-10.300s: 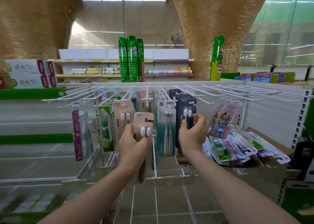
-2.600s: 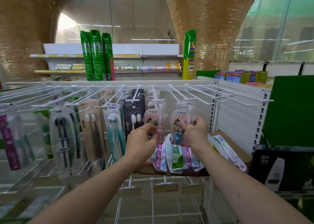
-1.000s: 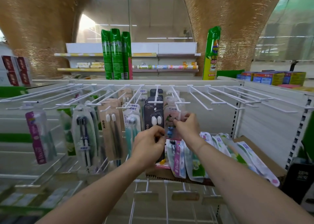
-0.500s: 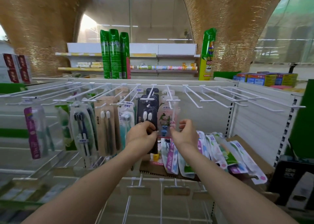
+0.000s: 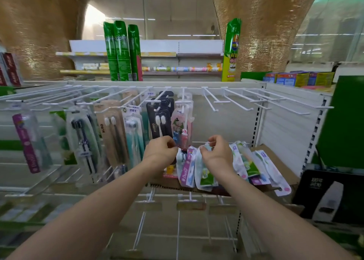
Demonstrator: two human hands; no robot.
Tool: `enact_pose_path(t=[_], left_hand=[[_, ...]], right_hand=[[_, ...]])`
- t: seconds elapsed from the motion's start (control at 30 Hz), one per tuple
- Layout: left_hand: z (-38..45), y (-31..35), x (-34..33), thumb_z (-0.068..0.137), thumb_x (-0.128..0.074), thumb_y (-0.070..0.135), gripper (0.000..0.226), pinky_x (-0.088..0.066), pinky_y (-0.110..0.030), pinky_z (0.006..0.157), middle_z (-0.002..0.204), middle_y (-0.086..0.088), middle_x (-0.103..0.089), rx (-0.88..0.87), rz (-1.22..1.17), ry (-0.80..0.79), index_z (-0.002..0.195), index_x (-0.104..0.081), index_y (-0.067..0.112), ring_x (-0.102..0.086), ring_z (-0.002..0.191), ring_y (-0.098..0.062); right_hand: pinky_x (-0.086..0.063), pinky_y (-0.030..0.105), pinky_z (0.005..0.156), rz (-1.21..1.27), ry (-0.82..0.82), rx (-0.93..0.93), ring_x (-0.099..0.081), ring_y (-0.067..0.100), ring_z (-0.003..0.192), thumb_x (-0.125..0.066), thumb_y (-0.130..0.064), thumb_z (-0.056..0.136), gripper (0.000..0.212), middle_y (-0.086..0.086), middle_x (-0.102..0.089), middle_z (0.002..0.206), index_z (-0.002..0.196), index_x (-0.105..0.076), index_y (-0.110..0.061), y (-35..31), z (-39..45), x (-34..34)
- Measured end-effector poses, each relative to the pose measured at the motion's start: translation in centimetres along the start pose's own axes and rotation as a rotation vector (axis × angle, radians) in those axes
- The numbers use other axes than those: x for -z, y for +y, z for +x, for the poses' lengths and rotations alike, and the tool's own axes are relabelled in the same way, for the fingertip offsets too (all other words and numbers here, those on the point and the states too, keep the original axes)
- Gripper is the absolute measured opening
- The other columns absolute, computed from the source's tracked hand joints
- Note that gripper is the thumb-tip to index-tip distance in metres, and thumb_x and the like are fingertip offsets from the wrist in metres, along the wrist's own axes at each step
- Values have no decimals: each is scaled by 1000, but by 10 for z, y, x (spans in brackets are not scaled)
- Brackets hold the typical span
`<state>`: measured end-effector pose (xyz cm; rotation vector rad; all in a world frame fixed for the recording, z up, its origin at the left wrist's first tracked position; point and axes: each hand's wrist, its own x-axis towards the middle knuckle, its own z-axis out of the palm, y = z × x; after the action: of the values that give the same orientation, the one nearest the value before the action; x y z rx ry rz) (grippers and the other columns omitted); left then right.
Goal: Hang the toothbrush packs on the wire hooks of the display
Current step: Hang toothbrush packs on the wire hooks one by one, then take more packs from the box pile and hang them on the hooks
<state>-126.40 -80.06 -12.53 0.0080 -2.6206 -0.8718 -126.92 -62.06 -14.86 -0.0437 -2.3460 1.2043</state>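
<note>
A: Head view, only one we have. Left hand first?

B: We see it curled, fingertips pinched at the bottom edge of the pink kids' toothbrush pack. That pack hangs from a wire hook, just right of the black AUIBO pack.

A: Right hand?

B: Fingers bent narrow, nipping the top of a green-and-white toothbrush pack that stands among the loose packs in the cardboard box. We can't tell if it's lifted clear of the box.

A: Rest of the packs?

B: More loose ones fan out right in the box, including a pink Doctor pack between the hands. Left hooks carry a beige pack, a teal pack, a dark-brush pack. Empty hooks to the right.

A: Background?

B: Green spray cans on the top shelf.
</note>
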Motion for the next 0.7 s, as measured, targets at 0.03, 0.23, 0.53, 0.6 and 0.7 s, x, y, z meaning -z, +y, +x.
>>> enact_pose_path(t=[0.03, 0.23, 0.53, 0.6, 0.7], left_hand=[[-2, 1, -3, 96, -64, 32, 14, -55, -30, 73, 91, 3, -74, 3, -1, -5, 101, -74, 24, -66, 81, -15], [-14, 31, -30, 96, -60, 35, 21, -58, -37, 83, 99, 0, -74, -57, 71, -111, 102, -76, 23, -67, 92, -23], [-18, 82, -76, 93, -59, 26, 21, -53, -32, 78, 104, -6, -75, -89, 105, -212, 101, -76, 18, -68, 97, -26], [-18, 90, -86, 91, -60, 25, 21, -52, -32, 77, 101, -10, -75, -85, 106, -219, 97, -77, 14, -68, 96, -28], [-16, 100, -102, 91, -62, 28, 22, -46, -28, 73, 100, -12, -74, -51, 94, -249, 92, -75, 10, -68, 100, -31]], right_hand=[[-44, 31, 85, -28, 0, 7, -57, 23, 105, -71, -32, 90, 35, 4, -60, 116, 117, -58, -15, 3, 1, 3], [-48, 35, 87, -228, -12, -56, -60, 28, 108, -67, -37, 90, 29, 5, -64, 118, 113, -61, -19, 27, 9, 29], [-49, 36, 88, -597, -90, -78, -58, 34, 118, -61, -43, 93, 40, 11, -62, 127, 123, -60, -17, 59, 12, 67], [-48, 36, 88, -595, -134, -106, -59, 33, 118, -58, -47, 95, 44, 11, -63, 127, 128, -58, -17, 63, 14, 69], [-48, 35, 84, -568, -196, -148, -63, 31, 112, -55, -53, 93, 47, 8, -67, 123, 127, -60, -20, 65, 18, 67]])
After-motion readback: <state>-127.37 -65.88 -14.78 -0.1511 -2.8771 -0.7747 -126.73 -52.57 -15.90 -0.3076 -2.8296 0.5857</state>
